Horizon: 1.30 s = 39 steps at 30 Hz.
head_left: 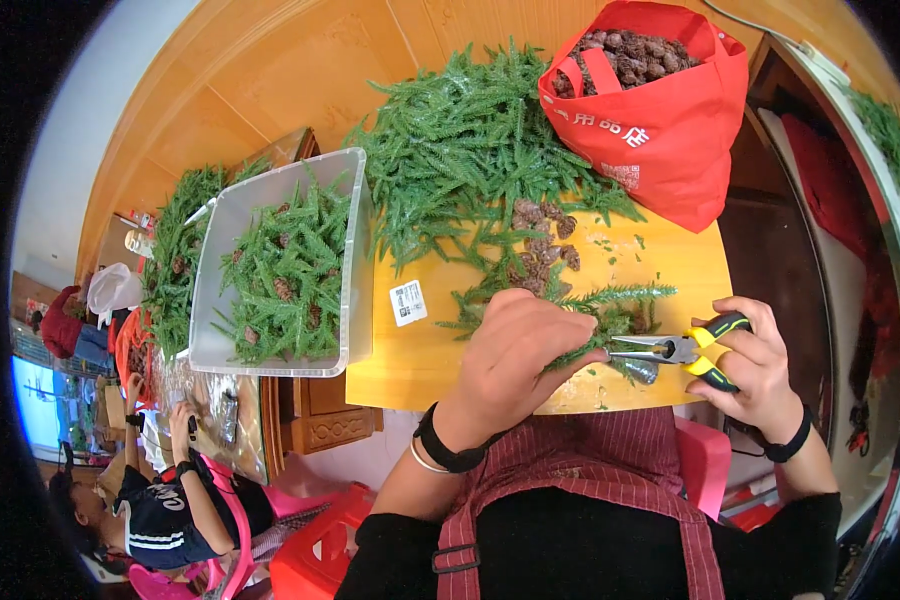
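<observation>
My left hand (pixel 523 350) is closed round a green artificial pine sprig (pixel 574 354) above the yellow table (pixel 420 375). In my right hand (pixel 758 372) is a pair of needle-nose pliers (pixel 680 350) with yellow and black handles. The pliers' jaws point left and reach the stem end by my left fingertips; whether they grip it I cannot tell. Behind my left hand, loose pine cones (pixel 540 250) lie among the needles. Another pine branch (pixel 625 294) stretches to the right just beyond my fingers.
At the back, a big heap of pine sprigs (pixel 460 150) borders a red bag (pixel 650 140) full of cones. A clear plastic bin (pixel 358 270) with cone-trimmed sprigs stands left, near a white label (pixel 407 302). Farther left, a co-worker (pixel 175 510) sits at another table.
</observation>
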Each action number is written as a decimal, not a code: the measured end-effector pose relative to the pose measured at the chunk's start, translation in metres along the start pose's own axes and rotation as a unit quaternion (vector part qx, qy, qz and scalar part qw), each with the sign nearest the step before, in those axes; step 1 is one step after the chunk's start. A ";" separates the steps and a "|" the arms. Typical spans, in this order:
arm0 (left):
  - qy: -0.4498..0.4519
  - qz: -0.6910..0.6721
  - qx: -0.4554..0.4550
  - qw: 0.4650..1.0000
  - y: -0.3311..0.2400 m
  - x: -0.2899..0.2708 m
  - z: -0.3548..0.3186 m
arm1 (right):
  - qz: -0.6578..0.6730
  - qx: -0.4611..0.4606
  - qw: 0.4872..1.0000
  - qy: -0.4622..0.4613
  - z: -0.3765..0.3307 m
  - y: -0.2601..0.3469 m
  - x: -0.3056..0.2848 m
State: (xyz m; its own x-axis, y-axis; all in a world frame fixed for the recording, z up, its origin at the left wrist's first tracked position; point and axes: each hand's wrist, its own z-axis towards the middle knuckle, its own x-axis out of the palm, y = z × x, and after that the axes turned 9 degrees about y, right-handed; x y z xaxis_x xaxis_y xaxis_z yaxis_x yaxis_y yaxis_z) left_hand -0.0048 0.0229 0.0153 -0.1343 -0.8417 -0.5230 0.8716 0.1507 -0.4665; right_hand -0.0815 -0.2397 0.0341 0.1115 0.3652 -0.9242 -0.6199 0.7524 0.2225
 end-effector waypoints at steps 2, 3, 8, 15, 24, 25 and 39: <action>0.003 0.002 -0.001 1.000 0.000 -0.001 0.000 | 0.002 -0.007 1.000 -0.001 0.001 0.001 0.000; 0.007 0.003 -0.002 1.000 -0.001 -0.001 0.000 | 0.001 -0.007 1.000 -0.001 0.001 0.001 0.001; 0.004 0.011 -0.008 1.000 -0.002 -0.001 0.000 | 0.029 0.005 0.999 -0.027 0.000 0.003 0.008; -0.032 -0.003 -0.011 0.999 -0.001 0.002 -0.002 | 0.042 0.003 0.998 -0.048 0.006 0.006 0.009; -0.039 0.005 -0.005 0.999 -0.003 0.003 -0.001 | 0.044 0.012 0.998 -0.041 0.008 0.010 0.010; -0.039 0.005 -0.005 0.999 -0.004 0.004 -0.001 | 0.048 0.010 0.998 -0.039 0.008 0.010 0.010; -0.044 -0.052 -0.033 0.997 -0.003 0.009 0.000 | 0.071 0.005 0.997 -0.025 0.010 0.009 0.012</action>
State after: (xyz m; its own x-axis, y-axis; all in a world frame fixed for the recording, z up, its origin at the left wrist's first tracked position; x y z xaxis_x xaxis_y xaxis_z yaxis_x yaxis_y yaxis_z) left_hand -0.0086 0.0153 0.0121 -0.1780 -0.8963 -0.4062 0.8217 0.0917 -0.5625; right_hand -0.0784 -0.2234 0.0284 0.0614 0.4955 -0.8664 -0.6249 0.6959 0.3537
